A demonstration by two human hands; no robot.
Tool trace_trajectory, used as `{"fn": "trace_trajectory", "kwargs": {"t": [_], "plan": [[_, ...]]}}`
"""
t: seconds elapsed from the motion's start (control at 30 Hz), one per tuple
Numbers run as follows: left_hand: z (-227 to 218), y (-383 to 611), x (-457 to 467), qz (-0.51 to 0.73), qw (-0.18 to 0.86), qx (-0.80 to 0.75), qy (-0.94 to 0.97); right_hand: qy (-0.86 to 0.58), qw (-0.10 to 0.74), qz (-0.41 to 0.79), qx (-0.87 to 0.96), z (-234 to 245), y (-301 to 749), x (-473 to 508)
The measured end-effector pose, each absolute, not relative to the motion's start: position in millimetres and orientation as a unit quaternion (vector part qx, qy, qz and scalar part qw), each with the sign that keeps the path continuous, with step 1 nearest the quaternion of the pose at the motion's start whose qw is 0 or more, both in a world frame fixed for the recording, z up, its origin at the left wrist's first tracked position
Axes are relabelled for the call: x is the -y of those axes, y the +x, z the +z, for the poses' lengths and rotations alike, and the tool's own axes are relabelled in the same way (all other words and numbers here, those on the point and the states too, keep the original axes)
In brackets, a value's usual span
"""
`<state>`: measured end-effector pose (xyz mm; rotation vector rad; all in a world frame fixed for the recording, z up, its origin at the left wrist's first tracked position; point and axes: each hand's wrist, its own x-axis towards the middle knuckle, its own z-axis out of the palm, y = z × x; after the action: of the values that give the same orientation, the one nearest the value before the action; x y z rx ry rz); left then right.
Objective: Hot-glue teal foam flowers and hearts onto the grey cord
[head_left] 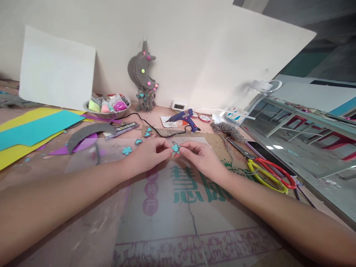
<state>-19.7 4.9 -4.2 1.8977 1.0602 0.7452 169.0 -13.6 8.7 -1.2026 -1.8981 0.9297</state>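
Between the fingertips of both hands is a small turquoise felt-like piece (175,148) with a dark grey edge, its exact shape partly covered by fingers. My left hand (151,152) pinches its left side, and my right hand (200,157) pinches its right side. A strand of grey yarn (191,213) runs down below them over the clear sheet (155,233) on the printed cardboard. Close to my left hand lie a turquoise flower (127,150) and a turquoise heart (138,141), with several more small turquoise pieces behind.
A blue glue gun (185,119) rests beyond my hands. To the right are scissors (268,172), a phone (274,159) and a grey yarn bundle (228,130). At left stand a bowl (107,115) of coloured clay and turquoise sheets (41,129). A grey moon ornament (143,72) hangs behind.
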Motion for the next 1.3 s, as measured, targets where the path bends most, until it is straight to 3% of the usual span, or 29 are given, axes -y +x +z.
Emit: {"fn": "trace_trajectory", "kwargs": {"t": [1.03,1.3], "plan": [[-4.3,-20.3,-5.7,0.302,0.383,-0.429,0.761,-0.495,0.313,0.304,0.751,10.6,171.0,14.6],[-4.5,-20.2,-5.4,0.301,0.362,-0.419,0.777,-0.486,0.338,0.354,0.724,11.5,166.8,15.1]]}}
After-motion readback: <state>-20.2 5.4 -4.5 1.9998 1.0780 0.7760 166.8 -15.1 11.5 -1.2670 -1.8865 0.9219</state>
